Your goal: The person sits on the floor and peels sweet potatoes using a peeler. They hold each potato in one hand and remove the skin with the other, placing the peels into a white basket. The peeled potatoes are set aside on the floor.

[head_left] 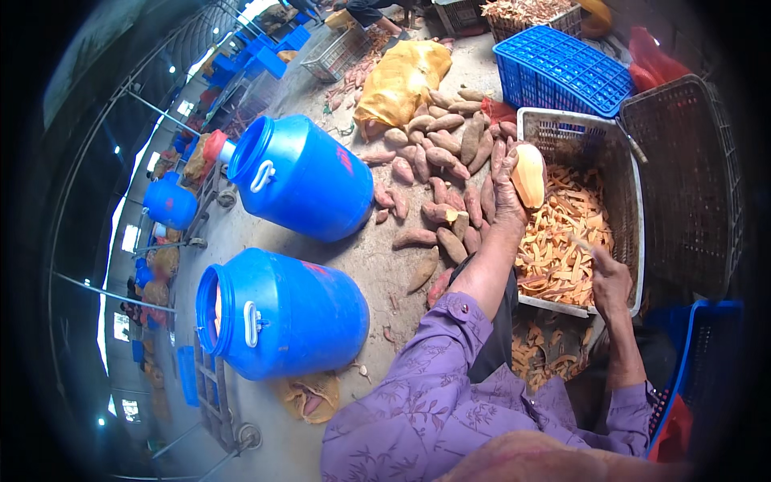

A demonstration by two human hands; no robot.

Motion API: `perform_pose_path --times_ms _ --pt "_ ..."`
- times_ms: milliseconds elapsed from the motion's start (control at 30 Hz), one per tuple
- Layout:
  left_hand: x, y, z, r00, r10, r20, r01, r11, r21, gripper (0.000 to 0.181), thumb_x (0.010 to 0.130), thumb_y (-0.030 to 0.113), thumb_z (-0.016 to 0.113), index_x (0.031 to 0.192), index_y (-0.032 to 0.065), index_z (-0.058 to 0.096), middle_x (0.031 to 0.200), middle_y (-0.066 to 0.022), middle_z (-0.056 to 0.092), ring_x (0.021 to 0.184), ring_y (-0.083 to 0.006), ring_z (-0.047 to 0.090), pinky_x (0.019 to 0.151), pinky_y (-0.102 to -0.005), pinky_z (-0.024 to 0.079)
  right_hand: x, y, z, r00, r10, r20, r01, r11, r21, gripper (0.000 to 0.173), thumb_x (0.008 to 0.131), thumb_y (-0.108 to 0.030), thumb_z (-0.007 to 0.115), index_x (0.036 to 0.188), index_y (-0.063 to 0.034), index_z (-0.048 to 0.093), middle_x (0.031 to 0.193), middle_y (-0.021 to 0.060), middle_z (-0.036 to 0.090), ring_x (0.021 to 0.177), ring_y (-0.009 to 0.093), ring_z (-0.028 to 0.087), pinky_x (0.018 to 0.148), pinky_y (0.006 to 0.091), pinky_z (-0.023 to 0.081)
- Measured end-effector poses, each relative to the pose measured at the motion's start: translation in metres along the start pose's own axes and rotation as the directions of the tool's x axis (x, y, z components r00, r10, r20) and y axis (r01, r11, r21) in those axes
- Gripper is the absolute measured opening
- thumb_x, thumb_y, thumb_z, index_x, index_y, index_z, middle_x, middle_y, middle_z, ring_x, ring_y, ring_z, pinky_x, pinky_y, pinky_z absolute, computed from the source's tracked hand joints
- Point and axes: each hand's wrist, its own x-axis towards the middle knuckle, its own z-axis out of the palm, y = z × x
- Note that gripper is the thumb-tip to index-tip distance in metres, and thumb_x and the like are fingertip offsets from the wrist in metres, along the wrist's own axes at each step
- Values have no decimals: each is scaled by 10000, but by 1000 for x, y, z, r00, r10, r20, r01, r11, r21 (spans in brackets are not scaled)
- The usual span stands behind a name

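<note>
My left hand [509, 191] grips a partly peeled sweet potato [530, 178], its orange flesh facing up and some skin left along the edge. Below it stands a dirty white plastic crate [639, 241], part full of orange sweet potato peelings [560, 265]. Over the crate's near right side, my right hand [612, 280] is closed around the handle of a small peeling tool [579, 243], blurred, so its exact kind is unclear. The tool is apart from the sweet potato. Unpeeled sweet potatoes [446, 158] lie heaped on the floor left of the crate.
Two blue plastic barrels [313, 175] [301, 313] stand at left, near a metal hand truck [217, 397]. Beyond the heap lies a yellow mesh sack [403, 78]. A blue crate [560, 66] and a dark crate [680, 187] flank the peelings crate. Another person's leg [385, 24] shows far off.
</note>
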Motion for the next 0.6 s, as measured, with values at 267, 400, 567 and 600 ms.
perform_pose_path --times_ms 267,400,567,600 --pt "-11 -6 7 991 -89 -98 83 994 -66 415 874 292 557 1229 87 493 1099 -47 586 991 -185 572 849 -332 475 11 2 -10 998 -30 61 40 981 -188 324 831 -97 534 1125 -203 619 749 217 613 716 383 620 609 467 453" --pt "-20 -7 26 991 -98 -95 114 977 183 442 872 345 602 1245 129 505 1062 -22 600 964 -168 586 800 -321 505 19 -12 -23 975 -163 -152 202 937 287 474 752 -51 466 1212 -69 577 909 230 646 845 351 650 732 388 492" --pt "-33 -19 39 975 -151 -160 187 953 240 386 856 340 630 1125 69 569 995 -53 635 899 -171 620 796 -307 520 31 -9 -25 948 -113 -299 236 879 414 400 820 -88 494 1214 -106 566 891 202 628 804 266 645 729 332 477" --pt "-36 -23 45 979 -93 -183 147 939 312 356 867 284 612 1142 62 569 1014 -59 637 926 -172 617 825 -303 509 31 -22 -28 941 -105 -321 240 878 415 399 819 -85 500 1211 -118 564 912 206 628 836 305 650 746 354 485"
